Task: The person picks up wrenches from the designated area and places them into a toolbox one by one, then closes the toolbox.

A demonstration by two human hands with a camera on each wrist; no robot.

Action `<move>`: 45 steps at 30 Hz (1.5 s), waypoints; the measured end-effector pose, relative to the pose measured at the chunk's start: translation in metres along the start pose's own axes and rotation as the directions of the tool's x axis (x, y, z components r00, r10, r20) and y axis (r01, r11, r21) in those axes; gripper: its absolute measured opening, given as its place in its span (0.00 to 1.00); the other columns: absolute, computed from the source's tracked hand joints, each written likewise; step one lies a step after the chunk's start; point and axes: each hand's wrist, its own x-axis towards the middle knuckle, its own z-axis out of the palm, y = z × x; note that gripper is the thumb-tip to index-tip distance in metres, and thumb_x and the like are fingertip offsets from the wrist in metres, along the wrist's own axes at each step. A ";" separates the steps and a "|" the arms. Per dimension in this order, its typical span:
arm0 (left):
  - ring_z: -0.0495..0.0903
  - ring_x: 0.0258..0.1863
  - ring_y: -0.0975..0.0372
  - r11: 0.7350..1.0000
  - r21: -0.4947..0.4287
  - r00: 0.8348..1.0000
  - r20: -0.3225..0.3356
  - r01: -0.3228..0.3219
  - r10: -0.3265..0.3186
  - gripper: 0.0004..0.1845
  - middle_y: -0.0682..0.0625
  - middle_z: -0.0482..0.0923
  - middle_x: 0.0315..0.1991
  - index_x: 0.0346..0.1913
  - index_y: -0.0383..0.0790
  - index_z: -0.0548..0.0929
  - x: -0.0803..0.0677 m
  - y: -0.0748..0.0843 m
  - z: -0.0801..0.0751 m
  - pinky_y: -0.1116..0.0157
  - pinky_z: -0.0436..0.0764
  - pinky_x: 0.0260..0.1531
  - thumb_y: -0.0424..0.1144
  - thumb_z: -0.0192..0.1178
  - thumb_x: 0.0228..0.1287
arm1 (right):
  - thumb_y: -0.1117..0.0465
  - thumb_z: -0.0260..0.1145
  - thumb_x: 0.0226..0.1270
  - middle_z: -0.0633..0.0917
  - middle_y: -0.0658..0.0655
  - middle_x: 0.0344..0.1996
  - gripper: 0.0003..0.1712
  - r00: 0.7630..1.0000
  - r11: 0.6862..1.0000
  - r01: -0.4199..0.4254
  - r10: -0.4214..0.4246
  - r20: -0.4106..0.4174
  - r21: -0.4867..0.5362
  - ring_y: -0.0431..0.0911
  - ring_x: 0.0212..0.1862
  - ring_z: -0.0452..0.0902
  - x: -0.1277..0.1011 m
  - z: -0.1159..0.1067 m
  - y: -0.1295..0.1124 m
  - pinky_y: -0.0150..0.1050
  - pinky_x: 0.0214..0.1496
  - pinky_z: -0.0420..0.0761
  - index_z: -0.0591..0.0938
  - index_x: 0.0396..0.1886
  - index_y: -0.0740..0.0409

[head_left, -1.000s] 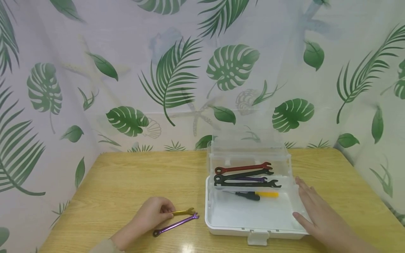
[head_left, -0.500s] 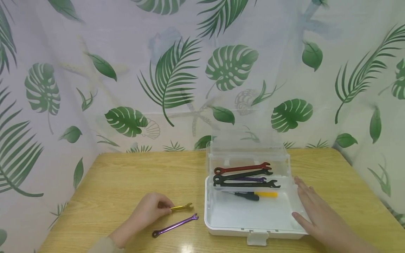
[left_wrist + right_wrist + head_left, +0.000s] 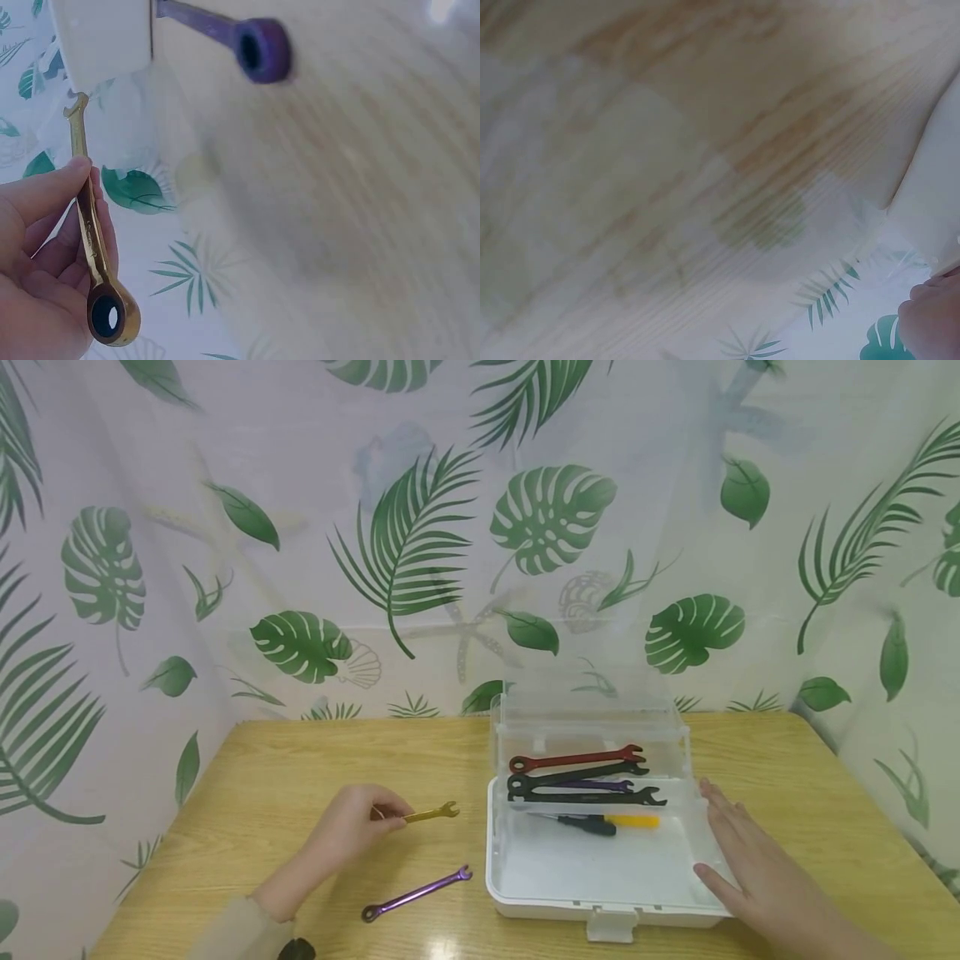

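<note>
Head view gives me the left hand with its thumb and curled fingers pinching a gold wrench — lifted above the wooden table, left of the white box, forked end toward it. On my left wrist feed, the thumb presses the shaft, the ring end hanging past the fingers. Nearer the person, a purple wrench lies on the table. I see the right hand with straight fingers, thumb apart, resting against the box's right side and gripping nothing. A red wrench and darker wrenches lie at the box's clear upper part — below them, I make out a yellow handle and a black handle.
</note>
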 end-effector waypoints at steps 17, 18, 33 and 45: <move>0.86 0.36 0.65 0.989 0.075 0.992 -0.013 -0.127 0.128 0.06 0.50 0.92 0.39 0.42 0.42 0.94 0.028 0.028 -0.016 0.68 0.86 0.39 0.30 0.71 0.68 | 0.45 0.60 0.82 0.46 0.64 0.88 0.52 0.997 0.998 0.053 -0.054 -0.053 -0.034 0.68 0.83 0.52 -0.001 0.000 0.001 0.15 0.69 0.17 0.45 0.87 0.65; 0.86 0.37 0.65 0.988 0.074 0.991 -0.014 -0.132 0.134 0.06 0.50 0.92 0.39 0.42 0.41 0.94 0.030 0.031 -0.017 0.67 0.86 0.39 0.29 0.71 0.68 | 0.45 0.61 0.81 0.47 0.65 0.88 0.52 0.997 0.998 0.056 -0.058 -0.057 -0.036 0.69 0.83 0.53 -0.001 0.000 0.002 0.15 0.69 0.17 0.46 0.87 0.66; 0.88 0.40 0.61 0.973 0.057 0.975 0.022 -0.223 0.222 0.06 0.48 0.93 0.41 0.45 0.40 0.93 0.064 0.073 -0.009 0.67 0.87 0.43 0.31 0.70 0.70 | 0.43 0.57 0.83 0.44 0.64 0.88 0.51 0.999 0.999 0.027 -0.027 -0.024 -0.018 0.67 0.85 0.48 -0.001 0.000 0.001 0.15 0.68 0.16 0.43 0.87 0.64; 0.89 0.42 0.59 0.959 0.019 0.959 0.048 -0.281 0.280 0.08 0.47 0.93 0.45 0.47 0.39 0.94 0.087 0.103 0.017 0.70 0.86 0.44 0.29 0.69 0.70 | 0.44 0.58 0.83 0.46 0.64 0.88 0.51 0.998 0.999 0.041 -0.042 -0.040 -0.028 0.63 0.87 0.44 0.000 0.001 0.002 0.16 0.69 0.16 0.45 0.87 0.65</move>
